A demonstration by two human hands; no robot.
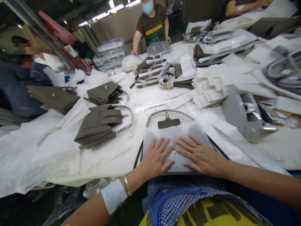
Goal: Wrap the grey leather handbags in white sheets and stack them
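Here, fingers of 2 hands spread wide, gripping nothing, atop 1 covered bag near 3 olive bags

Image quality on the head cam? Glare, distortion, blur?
Head view: ceiling tubes blown out, sheen on the stacked clear plastic. Head view: wide-angle stretch toward the edges. Head view: left hand and right hand readable, fingers distinct; far background soft, dim at upper left.

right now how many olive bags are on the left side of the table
3: a front bag, a back bag just behind it, and a far-left bag; others may be hidden.
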